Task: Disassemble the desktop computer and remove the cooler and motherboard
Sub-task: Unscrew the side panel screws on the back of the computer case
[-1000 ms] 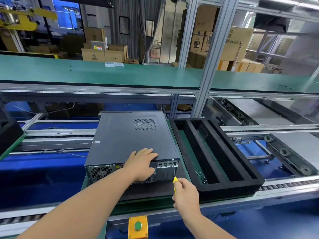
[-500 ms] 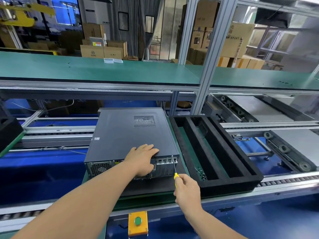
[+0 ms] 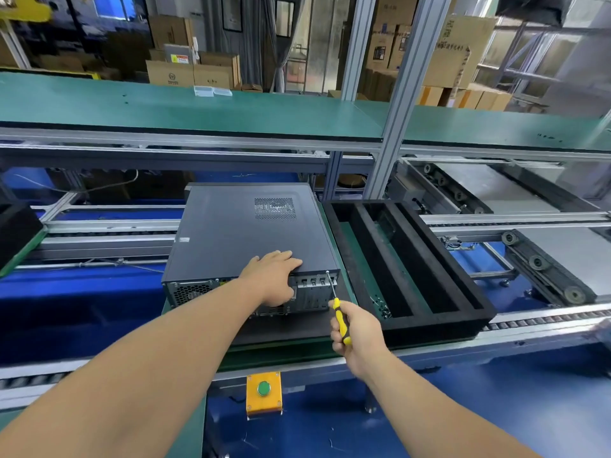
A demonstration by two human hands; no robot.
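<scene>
Desktop PC case [image 3: 244, 233] lies flat on its side on a dark mat [image 3: 291, 325] over a green pallet, center of the conveyor line, rear I/O panel facing the person; side cover w/ vent grille [image 3: 275, 208] is on top and not yet off. Left hand [image 3: 272, 276] rests on the near top edge of the case, fingers straight and spread on the cover, thumb hanging down over the rear panel. Right hand [image 3: 355, 328] grips a yellow/black-handled screwdriver [image 3: 335, 304], fingers curled round the handle; shaft slants up and slightly left, tip at the upper right corner of the rear panel, approx. where a screw sits, though contact is too small to confirm. Just right of the case, nearly touching: black foam tray [image 3: 439, 312] w/ long slots, a few small screws [image 3: 382, 307] in the near end of the left slot. Yellow box w/ green push button [image 3: 264, 389] hangs on the front rail below. Green desk [image 3: 165, 107] runs across behind, cardboard boxes beyond it.
</scene>
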